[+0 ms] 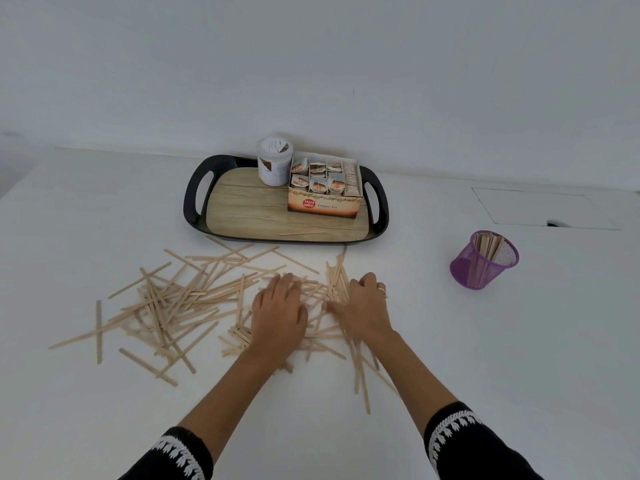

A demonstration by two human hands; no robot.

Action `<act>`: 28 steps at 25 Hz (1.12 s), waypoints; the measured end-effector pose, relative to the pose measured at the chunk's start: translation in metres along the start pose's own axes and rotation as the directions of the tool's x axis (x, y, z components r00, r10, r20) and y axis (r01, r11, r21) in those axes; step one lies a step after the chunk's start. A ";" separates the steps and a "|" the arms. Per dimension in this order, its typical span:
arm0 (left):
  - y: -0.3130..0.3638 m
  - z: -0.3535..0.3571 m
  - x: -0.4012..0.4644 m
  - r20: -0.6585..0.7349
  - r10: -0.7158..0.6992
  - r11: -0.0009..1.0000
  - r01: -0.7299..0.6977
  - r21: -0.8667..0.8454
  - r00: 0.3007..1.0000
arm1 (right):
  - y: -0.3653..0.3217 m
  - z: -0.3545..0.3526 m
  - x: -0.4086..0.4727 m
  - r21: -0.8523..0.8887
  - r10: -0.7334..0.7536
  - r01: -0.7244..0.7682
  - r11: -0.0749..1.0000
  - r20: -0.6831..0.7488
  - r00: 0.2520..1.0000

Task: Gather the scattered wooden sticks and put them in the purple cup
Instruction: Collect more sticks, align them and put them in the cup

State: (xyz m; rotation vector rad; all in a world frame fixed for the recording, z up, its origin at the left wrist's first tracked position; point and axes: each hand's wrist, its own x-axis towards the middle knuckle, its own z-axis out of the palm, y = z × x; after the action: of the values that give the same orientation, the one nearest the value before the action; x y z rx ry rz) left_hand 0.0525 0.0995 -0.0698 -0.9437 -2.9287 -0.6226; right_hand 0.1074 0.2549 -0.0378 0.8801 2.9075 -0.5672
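Several pale wooden sticks (180,299) lie scattered across the white table, mostly left and centre. My left hand (278,311) rests palm down on the sticks in the middle, fingers stretched forward. My right hand (360,306), a ring on one finger, lies beside it with fingers bent over a bunch of sticks (337,278); whether it holds them I cannot tell. The purple mesh cup (485,261) stands to the right, apart from both hands, with several sticks inside. One stick (303,233) lies on the tray.
A black-rimmed tray (194,195) with a wood-look base sits at the back centre, carrying a white jar (274,166) and an opened ginger tea box (323,195). A square hatch (540,207) is set into the table at the far right. The wall rises behind.
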 end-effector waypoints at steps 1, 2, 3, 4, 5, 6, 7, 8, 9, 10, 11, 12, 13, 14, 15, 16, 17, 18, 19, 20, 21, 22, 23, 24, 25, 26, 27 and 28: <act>-0.003 0.002 -0.004 0.040 -0.048 0.999 0.047 0.027 0.998 | -0.005 0.001 0.000 -0.056 -0.026 0.026 0.998 0.005 1.000; -0.005 0.005 -0.007 0.068 -0.078 0.996 0.075 0.046 0.995 | -0.010 0.001 0.001 -0.104 -0.053 0.053 0.993 0.011 0.999; -0.006 0.007 -0.010 0.088 -0.095 0.994 0.089 0.062 0.992 | -0.013 0.000 0.001 -0.149 -0.077 0.079 0.986 0.019 0.997; -0.006 0.010 -0.014 0.099 -0.102 0.992 0.094 0.078 0.990 | -0.016 -0.002 0.000 -0.196 -0.095 0.100 0.975 0.037 0.995; -0.007 0.011 -0.017 0.100 -0.101 0.991 0.092 0.093 0.990 | -0.018 -0.002 -0.001 -0.240 -0.108 0.119 0.964 0.057 0.993; -0.007 0.012 -0.019 0.091 -0.094 0.991 0.085 0.106 0.991 | -0.019 -0.002 -0.002 -0.279 -0.117 0.134 0.951 0.077 0.990; -0.007 0.013 -0.020 0.080 -0.085 0.990 0.076 0.117 0.993 | -0.019 -0.002 -0.003 -0.309 -0.128 0.150 0.939 0.092 0.988; -0.007 0.013 -0.021 0.072 -0.075 0.990 0.066 0.126 0.995 | -0.019 -0.002 -0.003 -0.332 -0.137 0.164 0.929 0.102 0.985; -0.007 0.013 -0.021 0.070 -0.067 0.990 0.057 0.131 0.995 | -0.019 -0.003 -0.004 -0.352 -0.144 0.175 0.920 0.113 0.983; -0.008 0.013 -0.021 0.071 -0.062 0.990 0.052 0.133 0.996 | -0.019 -0.003 -0.003 -0.366 -0.151 0.185 0.912 0.121 0.981; -0.008 0.014 -0.022 0.073 -0.061 0.990 0.051 0.133 0.995 | -0.019 -0.003 -0.002 -0.375 -0.155 0.192 0.907 0.126 0.980; -0.008 0.014 -0.022 0.073 -0.061 0.990 0.051 0.134 0.995 | -0.018 -0.003 0.000 -0.378 -0.156 0.193 0.905 0.126 0.980; -0.008 0.014 -0.022 0.072 -0.062 0.989 0.052 0.138 0.995 | -0.018 -0.002 0.002 -0.375 -0.151 0.186 0.908 0.120 0.981; -0.008 0.014 -0.022 0.071 -0.064 0.988 0.053 0.143 0.995 | -0.018 -0.001 0.003 -0.367 -0.142 0.174 0.914 0.113 0.983; -0.008 0.013 -0.022 0.072 -0.067 0.988 0.055 0.147 0.995 | -0.019 -0.001 0.004 -0.360 -0.131 0.161 0.919 0.107 0.986; -0.007 0.013 -0.022 0.074 -0.068 0.987 0.056 0.152 0.995 | -0.020 0.000 0.005 -0.358 -0.122 0.150 0.922 0.102 0.987; -0.007 0.013 -0.023 0.075 -0.068 0.986 0.056 0.155 0.995 | -0.020 0.002 0.005 -0.360 -0.118 0.146 0.922 0.099 0.988; -0.007 0.013 -0.023 0.075 -0.067 0.986 0.055 0.156 0.995 | -0.020 0.003 0.006 -0.359 -0.118 0.144 0.922 0.093 0.989; -0.007 0.012 -0.023 0.075 -0.068 0.987 0.056 0.154 0.995 | -0.020 0.004 0.006 -0.353 -0.120 0.143 0.925 0.086 0.989; -0.007 0.012 -0.023 0.075 -0.069 0.987 0.057 0.150 0.995 | -0.020 0.004 0.006 -0.349 -0.126 0.148 0.925 0.084 0.988; -0.007 0.012 -0.023 0.073 -0.070 0.987 0.059 0.149 0.995 | -0.019 0.004 0.005 -0.358 -0.146 0.168 0.918 0.087 0.985; -0.007 0.012 -0.023 0.070 -0.070 0.987 0.059 0.152 0.995 | -0.018 0.005 0.005 -0.381 -0.170 0.197 0.903 0.104 0.980; -0.007 0.012 -0.024 0.067 -0.070 0.986 0.059 0.154 0.995 | -0.017 0.004 0.004 -0.387 -0.186 0.220 0.896 0.123 0.975; -0.007 0.012 -0.024 0.066 -0.070 0.987 0.059 0.150 0.995 | -0.015 0.002 0.005 -0.365 -0.181 0.219 0.905 0.136 0.974; -0.007 0.012 -0.024 0.067 -0.070 0.988 0.060 0.144 0.995 | -0.015 -0.001 0.006 -0.320 -0.160 0.197 0.927 0.138 0.977; -0.007 0.012 -0.024 0.068 -0.071 0.988 0.061 0.139 0.995 | -0.013 -0.006 0.008 -0.263 -0.132 0.164 0.951 0.137 0.982; -0.007 0.012 -0.024 0.067 -0.072 0.989 0.062 0.134 0.995 | -0.012 -0.012 0.010 -0.171 -0.101 0.125 0.977 0.139 0.985; -0.007 0.011 -0.024 0.066 -0.072 0.989 0.063 0.131 0.995 | -0.010 -0.018 0.012 -0.030 -0.075 0.080 0.996 0.153 0.985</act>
State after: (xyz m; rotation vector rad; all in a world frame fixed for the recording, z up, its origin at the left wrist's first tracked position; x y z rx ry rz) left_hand 0.0694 0.0845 -0.0858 -0.8741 -3.0305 -0.4039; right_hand 0.0929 0.2606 -0.0197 0.6895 2.8145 -0.5594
